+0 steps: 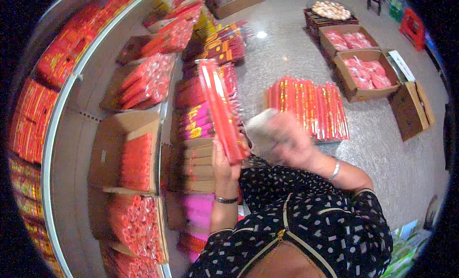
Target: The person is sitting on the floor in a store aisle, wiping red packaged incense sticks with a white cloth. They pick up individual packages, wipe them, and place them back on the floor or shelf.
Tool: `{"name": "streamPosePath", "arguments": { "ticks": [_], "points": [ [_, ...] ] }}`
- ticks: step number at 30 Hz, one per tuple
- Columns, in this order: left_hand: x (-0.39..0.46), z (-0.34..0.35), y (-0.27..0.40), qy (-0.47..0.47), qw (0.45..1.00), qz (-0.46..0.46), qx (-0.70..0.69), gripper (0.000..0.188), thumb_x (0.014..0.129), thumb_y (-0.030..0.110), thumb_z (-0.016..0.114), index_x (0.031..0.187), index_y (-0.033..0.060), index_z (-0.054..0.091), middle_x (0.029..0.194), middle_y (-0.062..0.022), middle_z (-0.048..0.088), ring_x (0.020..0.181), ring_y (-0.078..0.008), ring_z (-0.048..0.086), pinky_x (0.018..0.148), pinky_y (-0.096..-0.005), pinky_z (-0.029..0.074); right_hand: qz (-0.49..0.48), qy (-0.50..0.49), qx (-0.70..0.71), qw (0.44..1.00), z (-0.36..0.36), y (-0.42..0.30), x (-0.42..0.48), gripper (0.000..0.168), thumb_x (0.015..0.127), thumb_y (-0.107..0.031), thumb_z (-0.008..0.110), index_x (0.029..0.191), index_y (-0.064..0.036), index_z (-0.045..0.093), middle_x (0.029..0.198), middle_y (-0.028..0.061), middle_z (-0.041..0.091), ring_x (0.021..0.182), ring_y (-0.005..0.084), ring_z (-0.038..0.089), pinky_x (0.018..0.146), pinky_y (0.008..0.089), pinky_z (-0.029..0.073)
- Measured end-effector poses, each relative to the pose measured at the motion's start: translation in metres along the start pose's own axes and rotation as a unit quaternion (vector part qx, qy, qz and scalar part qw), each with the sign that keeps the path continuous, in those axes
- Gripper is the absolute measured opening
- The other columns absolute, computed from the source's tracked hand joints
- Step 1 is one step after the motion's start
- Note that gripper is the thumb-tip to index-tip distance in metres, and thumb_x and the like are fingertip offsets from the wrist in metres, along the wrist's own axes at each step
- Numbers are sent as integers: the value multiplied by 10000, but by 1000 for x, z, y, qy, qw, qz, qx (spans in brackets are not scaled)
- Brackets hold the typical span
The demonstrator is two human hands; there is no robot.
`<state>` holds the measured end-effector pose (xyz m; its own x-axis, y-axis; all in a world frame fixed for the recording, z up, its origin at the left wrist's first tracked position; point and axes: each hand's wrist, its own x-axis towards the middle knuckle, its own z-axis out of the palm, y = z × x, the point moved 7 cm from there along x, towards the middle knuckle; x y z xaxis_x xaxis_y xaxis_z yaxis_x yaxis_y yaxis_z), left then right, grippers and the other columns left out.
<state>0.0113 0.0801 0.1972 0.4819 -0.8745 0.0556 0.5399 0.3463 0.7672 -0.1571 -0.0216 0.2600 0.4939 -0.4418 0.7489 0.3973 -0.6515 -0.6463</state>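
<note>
My left hand point(226, 167) grips the lower end of a long, clear-wrapped red pack point(222, 113), whose contents look like red sticks or candles. The pack stands tilted up and away from me. Just right of it, my right hand point(294, 142) is blurred by motion and holds a pale grey cloth point(261, 127). The cloth's near edge comes close to the pack; whether they touch I cannot tell. Beyond my right hand, a stack of similar red and gold wrapped packs point(304, 102) rests low above the floor.
Left of me, a shelf point(163, 127) bears open cartons point(107, 152) of red wrapped bundles point(148, 81). Red packets point(36, 120) line a higher shelf. On the speckled floor point(376, 163) to the right are cartons of pink bags point(369, 72) and a basket of eggs point(330, 10).
</note>
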Motion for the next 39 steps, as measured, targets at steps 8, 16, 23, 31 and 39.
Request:
{"name": "streamPosePath", "arguments": {
  "ticks": [8,16,23,31,39],
  "points": [
    [-27,20,-58,41,989,-84,111,466,955,384,328,1284,53,340,1153,-122,507,992,-233,552,819,-392,489,-228,26,-217,949,24,19,8,435,610,-180,666,1039,-156,598,1026,72,541,1015,272,501,831,437,376],
    [-49,44,-85,-26,978,-193,75,606,914,527,276,1252,30,356,923,-140,556,659,-196,575,541,-312,505,7,66,-339,939,-25,79,29,312,699,-118,596,995,-36,542,1008,152,481,954,327,456,809,418,363],
    [-34,-11,-68,47,980,-91,172,553,927,466,344,1298,56,330,1151,-84,494,1015,-205,530,827,-354,479,-121,-96,-144,977,48,12,-56,599,615,-289,738,1148,-119,524,1040,117,475,984,304,469,826,475,366],
    [-54,44,-71,-89,975,-168,114,641,818,345,627,1267,2,324,967,-197,575,681,-240,610,524,-334,537,103,250,-99,958,-75,133,3,218,768,-97,570,979,-47,549,918,109,559,875,247,535,796,394,424],
    [-46,47,-73,-82,971,-206,88,595,817,275,640,1257,-11,360,999,-168,567,789,-248,621,590,-369,569,276,147,696,646,-14,152,-9,308,898,-292,499,1122,-81,518,1035,90,596,940,209,582,827,349,473]
  ]
}}
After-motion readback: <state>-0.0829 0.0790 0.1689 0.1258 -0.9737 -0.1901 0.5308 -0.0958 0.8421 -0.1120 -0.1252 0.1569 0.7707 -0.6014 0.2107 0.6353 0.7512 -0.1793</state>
